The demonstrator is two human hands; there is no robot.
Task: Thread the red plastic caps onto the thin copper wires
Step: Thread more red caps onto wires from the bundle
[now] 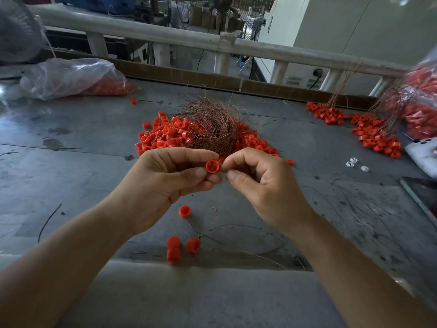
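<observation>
Factory workshop: scuffed metal bench (71,129), heaps of red caps (163,134).

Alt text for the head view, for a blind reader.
A left hand pinches a red cap over a grey table; the right hand pinches close beside it. Behind lie a pile of caps and a copper wire tangle.

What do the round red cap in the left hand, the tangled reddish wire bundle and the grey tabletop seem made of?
Round red cap pinched in the left hand: moulded plastic, by its even colour, soft sheen and crossed inner ribs. Tangled reddish wire bundle: fine metallic strands, likely copper. Grey tabletop: probably sheet metal, dull, stained, scratched, with seams; painted board is possible.
</observation>
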